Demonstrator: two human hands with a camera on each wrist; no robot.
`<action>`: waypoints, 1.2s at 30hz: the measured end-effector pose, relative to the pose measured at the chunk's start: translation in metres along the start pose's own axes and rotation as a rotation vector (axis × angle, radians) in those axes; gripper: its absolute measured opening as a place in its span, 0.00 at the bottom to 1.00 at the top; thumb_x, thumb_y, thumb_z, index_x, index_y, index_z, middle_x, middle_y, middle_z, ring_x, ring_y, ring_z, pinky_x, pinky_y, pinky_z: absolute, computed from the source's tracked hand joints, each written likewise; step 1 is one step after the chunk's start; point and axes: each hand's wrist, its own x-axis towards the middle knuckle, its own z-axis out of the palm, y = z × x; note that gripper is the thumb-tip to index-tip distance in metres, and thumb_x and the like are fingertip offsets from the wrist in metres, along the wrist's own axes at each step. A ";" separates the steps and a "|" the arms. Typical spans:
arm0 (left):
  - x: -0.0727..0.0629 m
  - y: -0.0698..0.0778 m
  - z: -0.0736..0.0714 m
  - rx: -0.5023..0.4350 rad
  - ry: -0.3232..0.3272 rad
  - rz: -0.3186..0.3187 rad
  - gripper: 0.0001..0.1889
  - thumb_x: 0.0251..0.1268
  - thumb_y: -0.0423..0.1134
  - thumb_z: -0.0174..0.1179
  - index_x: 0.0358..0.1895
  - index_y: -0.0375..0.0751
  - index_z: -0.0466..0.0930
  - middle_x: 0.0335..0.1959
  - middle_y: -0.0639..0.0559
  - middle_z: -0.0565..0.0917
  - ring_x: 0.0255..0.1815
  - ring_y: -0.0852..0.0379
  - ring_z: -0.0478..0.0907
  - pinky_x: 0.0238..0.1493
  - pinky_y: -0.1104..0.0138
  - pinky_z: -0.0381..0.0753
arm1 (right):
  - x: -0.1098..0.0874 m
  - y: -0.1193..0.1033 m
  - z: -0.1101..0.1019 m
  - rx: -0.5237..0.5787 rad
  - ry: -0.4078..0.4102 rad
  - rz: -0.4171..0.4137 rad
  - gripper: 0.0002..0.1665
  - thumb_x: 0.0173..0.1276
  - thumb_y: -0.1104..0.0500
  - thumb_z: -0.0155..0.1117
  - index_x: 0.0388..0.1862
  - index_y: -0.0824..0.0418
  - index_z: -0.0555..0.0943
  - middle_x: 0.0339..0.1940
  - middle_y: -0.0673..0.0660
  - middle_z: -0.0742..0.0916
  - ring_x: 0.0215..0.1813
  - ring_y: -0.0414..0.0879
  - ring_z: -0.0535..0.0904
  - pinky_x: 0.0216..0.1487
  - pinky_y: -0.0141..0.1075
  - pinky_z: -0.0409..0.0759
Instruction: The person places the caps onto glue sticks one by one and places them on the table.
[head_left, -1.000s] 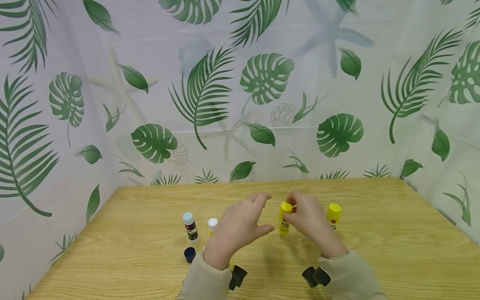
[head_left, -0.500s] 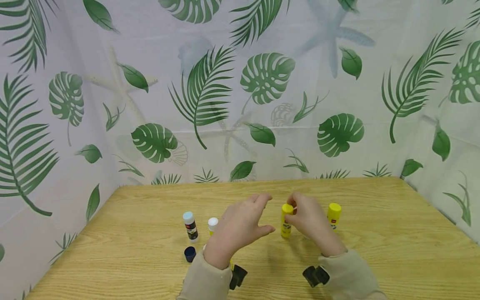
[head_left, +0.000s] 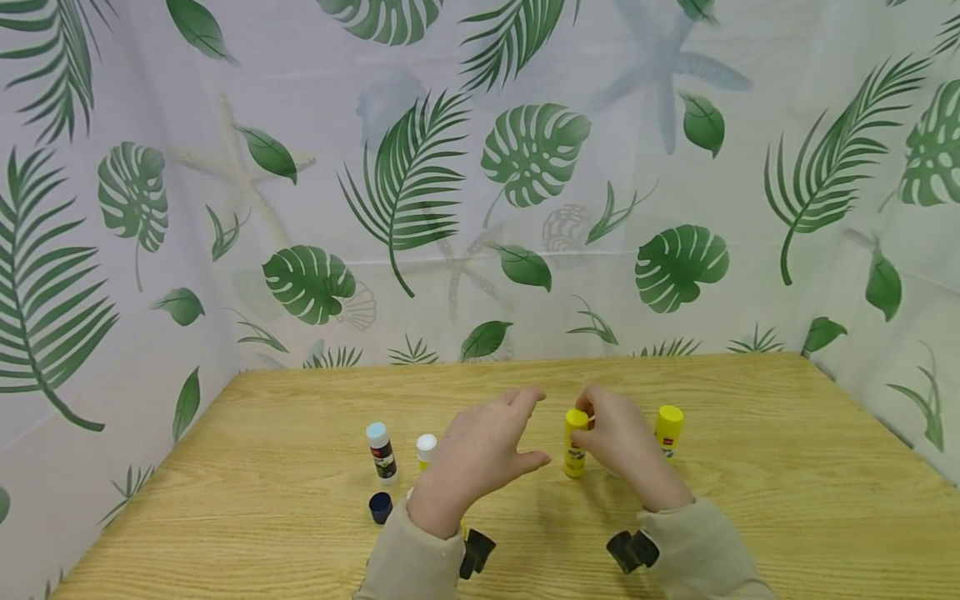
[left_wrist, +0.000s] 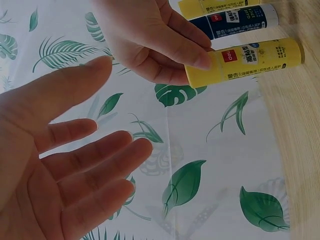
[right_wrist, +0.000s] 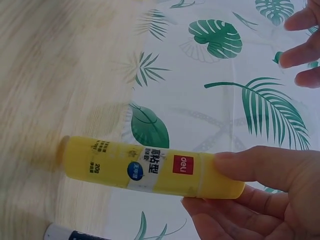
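Observation:
My right hand (head_left: 622,442) pinches the yellow cap end of a yellow glue stick (head_left: 574,454) between thumb and fingers. The stick is upright, its base at the tabletop. In the right wrist view the label of this glue stick (right_wrist: 125,165) faces the camera. My left hand (head_left: 480,450) hovers to its left, holding nothing; in the left wrist view its fingers (left_wrist: 95,160) are spread and apart from the stick. Behind the right hand there, a dark blue glue stick (left_wrist: 235,22) and another yellow glue stick (left_wrist: 220,6) show in part.
On the left stand a black-and-white glue stick (head_left: 381,454) and a white-capped yellow one (head_left: 425,450), partly behind my left hand. A dark blue cap (head_left: 380,507) lies near them on the wooden table (head_left: 247,500). A leaf-print cloth (head_left: 450,192) hangs behind the table.
My right hand and the pinched glue stick have shifted slightly to the right and nearer to me. The left hand stays almost in place.

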 end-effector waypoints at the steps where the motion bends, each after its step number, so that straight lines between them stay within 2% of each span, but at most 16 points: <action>1: 0.000 0.000 0.000 0.000 0.000 0.002 0.30 0.47 0.49 0.65 0.54 0.42 0.67 0.43 0.52 0.78 0.16 0.67 0.66 0.18 0.77 0.66 | 0.000 0.001 0.000 0.002 -0.002 0.000 0.15 0.50 0.67 0.65 0.36 0.68 0.73 0.34 0.60 0.80 0.35 0.51 0.78 0.34 0.41 0.77; 21: -0.001 0.000 -0.001 0.024 -0.005 0.004 0.31 0.47 0.50 0.65 0.54 0.43 0.67 0.43 0.52 0.78 0.14 0.68 0.64 0.15 0.77 0.64 | 0.002 0.002 0.002 -0.002 -0.017 -0.002 0.15 0.50 0.68 0.65 0.37 0.70 0.74 0.33 0.59 0.80 0.35 0.51 0.78 0.34 0.41 0.76; 36: -0.001 0.000 -0.001 0.034 -0.002 0.009 0.26 0.48 0.51 0.64 0.50 0.45 0.70 0.40 0.54 0.78 0.17 0.67 0.67 0.16 0.77 0.64 | 0.002 0.002 0.003 -0.010 -0.025 0.009 0.16 0.50 0.68 0.65 0.38 0.70 0.74 0.34 0.60 0.80 0.36 0.51 0.77 0.35 0.41 0.76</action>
